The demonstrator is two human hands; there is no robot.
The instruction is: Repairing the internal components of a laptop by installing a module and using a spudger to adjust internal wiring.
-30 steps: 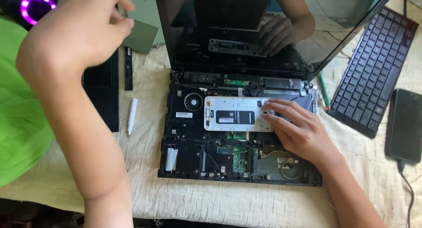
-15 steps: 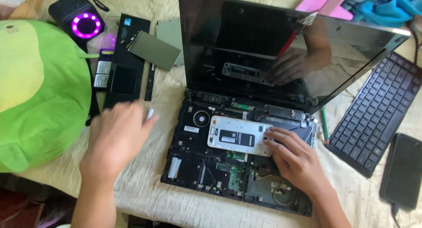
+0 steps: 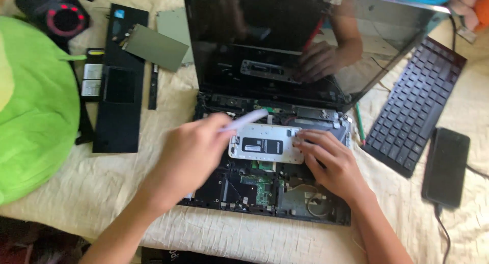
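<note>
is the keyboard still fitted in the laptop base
No, the detached keyboard lies on the cloth to the right of the opened laptop base, whose circuit board is bare under the left hand and right hand.

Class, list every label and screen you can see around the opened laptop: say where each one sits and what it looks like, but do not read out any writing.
Dark glossy laptop screen: upright behind the open base, switched off, reflecting a hand.
Black rectangular label: on the white metal plate in the base, between the left hand and right hand.
White rectangular stickers: on a black part at the left.
Black smartphone screen: far right, dark.
</note>
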